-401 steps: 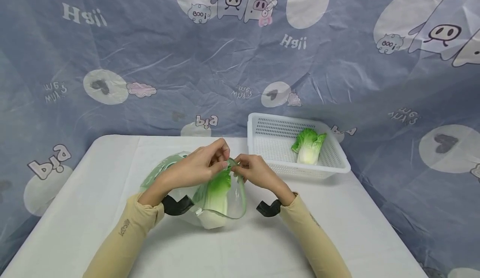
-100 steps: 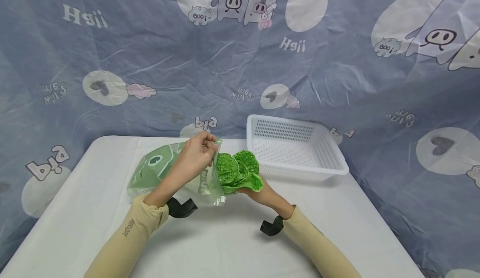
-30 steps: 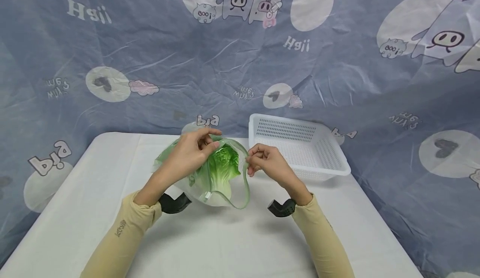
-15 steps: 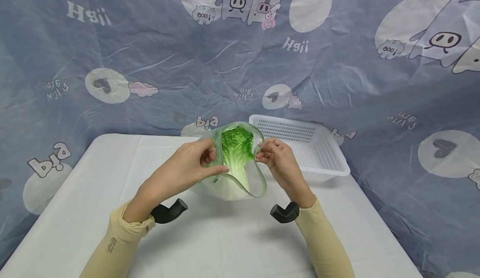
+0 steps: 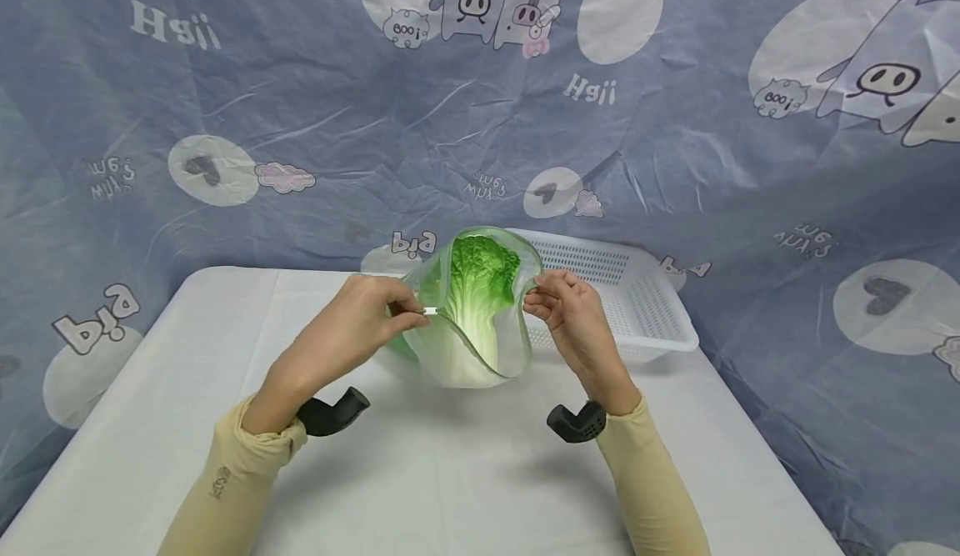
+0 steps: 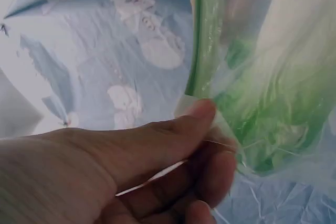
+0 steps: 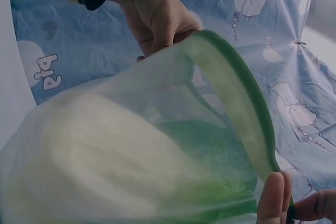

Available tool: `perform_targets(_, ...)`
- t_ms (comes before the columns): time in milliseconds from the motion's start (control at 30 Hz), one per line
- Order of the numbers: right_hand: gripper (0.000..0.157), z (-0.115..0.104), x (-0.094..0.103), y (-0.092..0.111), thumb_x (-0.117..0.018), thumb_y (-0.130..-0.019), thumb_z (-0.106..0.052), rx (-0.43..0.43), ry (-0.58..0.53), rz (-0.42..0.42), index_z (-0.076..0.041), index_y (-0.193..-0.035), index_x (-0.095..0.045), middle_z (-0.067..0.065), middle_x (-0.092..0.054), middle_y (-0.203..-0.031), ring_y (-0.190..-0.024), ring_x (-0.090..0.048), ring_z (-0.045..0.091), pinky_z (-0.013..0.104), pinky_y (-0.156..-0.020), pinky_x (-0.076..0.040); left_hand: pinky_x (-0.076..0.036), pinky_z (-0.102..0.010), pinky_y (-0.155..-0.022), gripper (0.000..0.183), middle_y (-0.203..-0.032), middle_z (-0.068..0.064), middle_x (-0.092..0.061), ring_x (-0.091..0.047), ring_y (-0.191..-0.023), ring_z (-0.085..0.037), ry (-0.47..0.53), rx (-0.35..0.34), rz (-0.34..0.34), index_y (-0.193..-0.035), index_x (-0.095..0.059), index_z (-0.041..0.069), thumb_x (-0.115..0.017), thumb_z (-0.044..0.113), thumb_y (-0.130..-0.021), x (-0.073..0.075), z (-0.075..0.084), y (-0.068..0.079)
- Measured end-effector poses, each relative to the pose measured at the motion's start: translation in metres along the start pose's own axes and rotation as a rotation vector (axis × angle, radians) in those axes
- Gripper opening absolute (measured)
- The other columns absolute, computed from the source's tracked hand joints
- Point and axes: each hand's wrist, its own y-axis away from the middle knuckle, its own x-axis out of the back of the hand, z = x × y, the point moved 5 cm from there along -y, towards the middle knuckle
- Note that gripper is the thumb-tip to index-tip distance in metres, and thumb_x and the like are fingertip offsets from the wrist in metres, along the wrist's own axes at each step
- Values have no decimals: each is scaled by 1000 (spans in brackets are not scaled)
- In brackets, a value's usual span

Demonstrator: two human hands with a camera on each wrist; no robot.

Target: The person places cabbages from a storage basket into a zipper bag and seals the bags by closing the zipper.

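A see-through green zip bag (image 5: pixel 427 281) is held up off the table with its mouth spread wide. Inside it shows a napa cabbage (image 5: pixel 476 289), green leaves toward the mouth and white stem toward the bottom. My left hand (image 5: pixel 341 323) pinches the small white zip slider (image 5: pixel 430 311) at the mouth's left end, also seen in the left wrist view between thumb (image 6: pixel 173 129) and finger. On the other side, my right hand (image 5: pixel 577 318) pinches the mouth's rim. In the right wrist view the green rim (image 7: pixel 244 82) arches between both hands.
Behind the bag on the right stands a white perforated plastic basket (image 5: pixel 637 289), partly hidden by the bag and my right hand. A white cloth covers the table (image 5: pixel 465 473). A blue-grey printed curtain (image 5: pixel 337 122) hangs behind it.
The cabbage once in the basket went into the bag from my right hand. Lately both hands spread and lifted the mouth rightward; my left hand shifted onto the slider.
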Motion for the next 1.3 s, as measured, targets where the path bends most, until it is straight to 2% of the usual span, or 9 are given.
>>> perform_targets(167, 8, -8, 6, -3, -52, -97, -3, 63, 74, 52, -5, -92, -59, 3, -60, -75, -62, -61, 10, 20, -60, -54, -49, -28, -70, 5, -85, 7, -72, -60, -75, -10, 49, 32, 80, -89, -77, 21, -74, 20, -85, 29, -22, 1)
perform_targets(267, 6, -12, 7, -7, -54, -96, -4, 94, 112, 74, -5, -92, -59, 2, -60, -71, -57, -59, 11, 21, -57, -52, -49, -26, -73, 5, -84, 7, -71, -59, -75, -12, 72, 35, 146, -88, -77, 24, -73, 25, -87, 43, -34, 0)
perform_targets(433, 6, -18, 5, -12, -53, -95, -3, 141, 134, 86, -4, -92, -58, 2, -60, -69, -53, -58, 10, 20, -54, -50, -45, -22, -64, 8, -88, 4, -72, -59, -74, -14, 145, 37, 313, -89, -77, 22, -72, 29, -86, 57, -47, -3)
perform_targets(600, 10, -17, 0, -15, -53, -94, -1, 141, 140, 74, -5, -89, -60, 2, -61, -66, -51, -57, 9, 20, -51, -50, -44, -21, -66, 13, -92, 0, -72, -58, -77, -12, 199, 35, 483, -92, -77, 15, -74, 25, -85, 67, -56, -4)
perform_targets(700, 11, -14, -5, -16, -53, -94, -1, 122, 171, 54, -5, -87, -60, 2, -60, -66, -50, -55, 9, 19, -50, -48, -45, -21, -70, 13, -88, 3, -70, -59, -78, -10, 240, 12, 582, -93, -76, 8, -73, 18, -86, 73, -56, -3)
perform_targets(900, 14, -2, -14, -19, -50, -94, -6, 56, 247, 17, -5, -83, -58, 1, -55, -65, -49, -49, 10, 21, -49, -44, -42, -20, -72, 14, -81, 11, -65, -55, -74, -7, 342, -78, 787, -90, -70, -10, -70, 4, -87, 85, -40, 5)
perform_targets(1033, 15, 8, -20, -24, -47, -95, -8, 14, 266, -10, -5, -83, -56, 0, -55, -65, -50, -48, 9, 21, -49, -42, -43, -22, -72, 5, -80, 7, -66, -54, -70, -7, 392, -143, 921, -86, -71, -6, -70, -1, -85, 91, -42, 9)
perform_targets(1133, 16, 15, -23, -28, -46, -95, -8, -1, 266, -23, -5, -83, -56, 0, -55, -65, -50, -48, 9, 21, -49, -42, -43, -24, -72, 3, -80, 1, -67, -55, -70, -8, 407, -176, 976, -85, -72, -1, -70, -2, -85, 93, -45, 11)
perform_targets(1300, 14, 24, -27, -32, -47, -94, -8, -29, 268, -38, -5, -85, -56, 0, -55, -66, -52, -50, 9, 22, -51, -44, -44, -23, -72, 5, -82, -4, -69, -56, -72, -9, 402, -225, 984, -85, -70, -9, -69, -4, -85, 96, -31, 16)
